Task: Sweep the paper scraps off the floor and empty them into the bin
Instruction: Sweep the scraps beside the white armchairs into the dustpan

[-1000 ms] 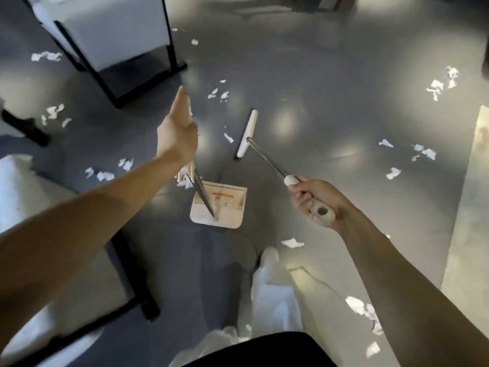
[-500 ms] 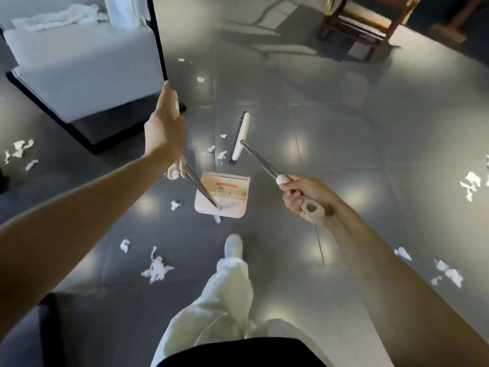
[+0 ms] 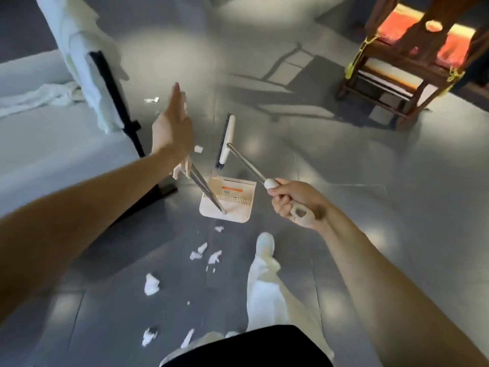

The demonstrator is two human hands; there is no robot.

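Broom (image 3: 227, 133) and dustpan (image 3: 234, 206) are held over a floor (image 3: 344, 165) strewn with scraps (image 3: 151, 284).

Nearest, a white-trousered leg (image 3: 264, 290) is seen, with most scraps scattered on the floor just left of it. Beyond, the broom's grip is clenched in the right hand (image 3: 293, 205), its pole slanting away to the far left. The dustpan is seen just left of that hand, its pole caught under the left hand (image 3: 172, 131). That hand's visible fingers are stretched forward, and the grasp itself is hidden beneath it. More scraps are seen farther off, beside the left hand. A white couch (image 3: 53, 144) is seen at the left and a wooden chair (image 3: 412, 67) at the far right.
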